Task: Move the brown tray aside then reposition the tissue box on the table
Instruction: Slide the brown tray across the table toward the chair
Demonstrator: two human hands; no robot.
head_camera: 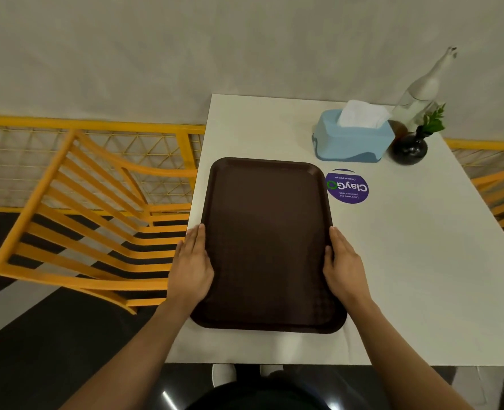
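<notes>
- The flat dark-brown rectangular plastic tray (267, 244) lies on the white table (407, 261), along its left edge, nearest the person.
- The left hand (190, 267) and right hand (344, 267) press flat against the tray's 2 long sides, fingers together, thumbs over the rim; a symmetric clasp suits sliding or lifting it level.
- The light-blue plastic tissue box (353, 140), a white tissue sticking up, stands untouched at the far end, near a dark round vase (409, 147) and a clear glass bottle (419, 93).
- A round purple sticker (347, 186) lies just beside the tray's far right corner.
</notes>
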